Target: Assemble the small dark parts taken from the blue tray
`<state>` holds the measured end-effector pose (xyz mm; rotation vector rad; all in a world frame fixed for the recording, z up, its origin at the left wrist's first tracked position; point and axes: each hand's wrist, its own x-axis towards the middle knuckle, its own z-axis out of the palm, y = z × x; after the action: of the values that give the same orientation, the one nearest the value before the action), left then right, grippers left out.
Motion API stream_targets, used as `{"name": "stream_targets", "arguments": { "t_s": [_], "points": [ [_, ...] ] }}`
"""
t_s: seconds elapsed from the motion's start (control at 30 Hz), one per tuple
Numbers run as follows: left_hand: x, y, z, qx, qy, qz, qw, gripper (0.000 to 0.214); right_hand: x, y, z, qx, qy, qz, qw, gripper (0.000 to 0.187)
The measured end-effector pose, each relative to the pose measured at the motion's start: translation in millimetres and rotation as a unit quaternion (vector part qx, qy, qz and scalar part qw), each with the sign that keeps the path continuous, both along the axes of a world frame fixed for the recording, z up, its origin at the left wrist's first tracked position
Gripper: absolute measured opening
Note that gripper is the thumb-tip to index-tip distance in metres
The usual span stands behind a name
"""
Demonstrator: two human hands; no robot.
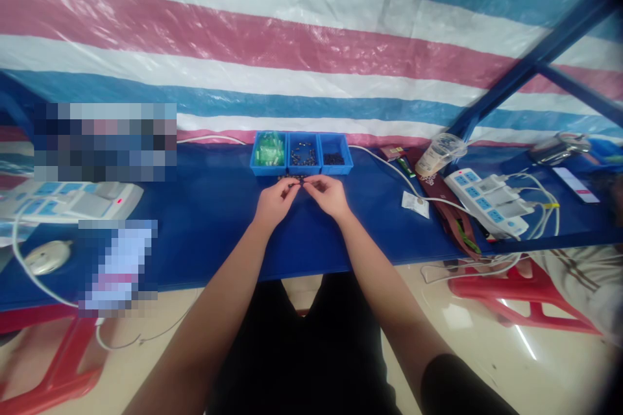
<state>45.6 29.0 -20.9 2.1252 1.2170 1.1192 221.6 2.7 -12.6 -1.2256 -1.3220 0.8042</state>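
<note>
My left hand [276, 201] and my right hand [328, 195] meet at the fingertips just in front of a row of three joined blue bins. A small dark part [292, 186] shows at the left fingers, which are pinched. The right thumb and forefinger are also pinched, close to the left ones, on a tiny dark piece too small to name. Several small brassy and dark pieces [287, 177] lie on the table behind the fingertips. The left bin [269, 170] holds a green plastic bag [270, 149], the middle bin [304, 170] small metal parts, the right bin [335, 169] small black parts.
On the blue table [204, 227], a power strip [489, 202] with white cables, a plastic cup [440, 154] and a white packet [415, 204] stand or lie to the right. Another power strip [104, 201] and a pale computer mouse [47, 257] are at left. Red stools [528, 295] flank me.
</note>
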Motion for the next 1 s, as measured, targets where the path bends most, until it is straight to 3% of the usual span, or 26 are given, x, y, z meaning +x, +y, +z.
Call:
{"name": "stream_targets", "arguments": {
  "t_s": [1.0],
  "points": [
    [0.9,-0.9,2.2,-0.008,-0.001,0.005,1.0,0.028,-0.2,0.6,-1.8,-0.003,0.002,0.01,1.0,0.025]
  ]
}}
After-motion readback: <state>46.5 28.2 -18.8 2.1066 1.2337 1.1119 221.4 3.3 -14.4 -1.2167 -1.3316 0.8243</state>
